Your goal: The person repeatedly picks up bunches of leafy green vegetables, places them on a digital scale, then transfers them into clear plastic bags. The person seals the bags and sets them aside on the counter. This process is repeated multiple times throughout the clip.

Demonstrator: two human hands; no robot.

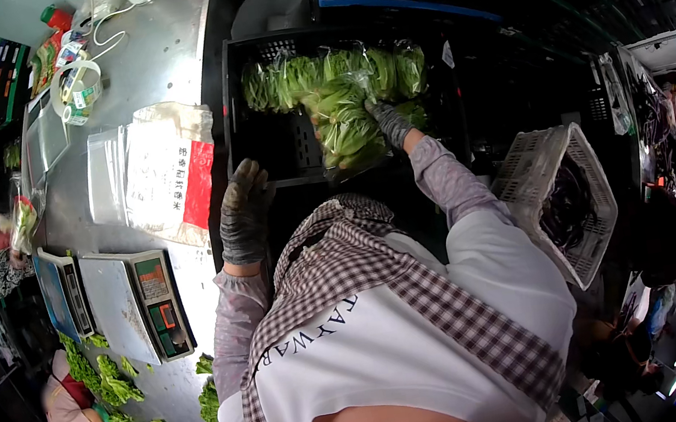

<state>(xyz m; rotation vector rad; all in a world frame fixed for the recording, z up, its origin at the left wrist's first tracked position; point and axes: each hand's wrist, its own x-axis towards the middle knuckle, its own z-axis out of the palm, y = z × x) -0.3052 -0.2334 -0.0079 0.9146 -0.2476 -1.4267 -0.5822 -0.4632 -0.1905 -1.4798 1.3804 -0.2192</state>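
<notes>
My right hand (391, 124), in a grey knit glove, grips the side of a clear plastic bag of leafy greens (346, 122). That bag lies over the front part of a black plastic crate (301, 179). Behind it, a row of bagged greens (331, 68) stands along the crate's far side. My left hand (244, 214), in a stained grey glove, is raised by the crate's near left corner, close to the metal table's edge. It holds nothing, and its fingers point away from me.
On the steel table (159, 48) lie a printed rice sack (161, 171), clear bags (106, 179), label rolls (79, 95), two weighing scales (134, 304) and loose greens (119, 381). A white basket (561, 205) tilts at right. Other people work across the table.
</notes>
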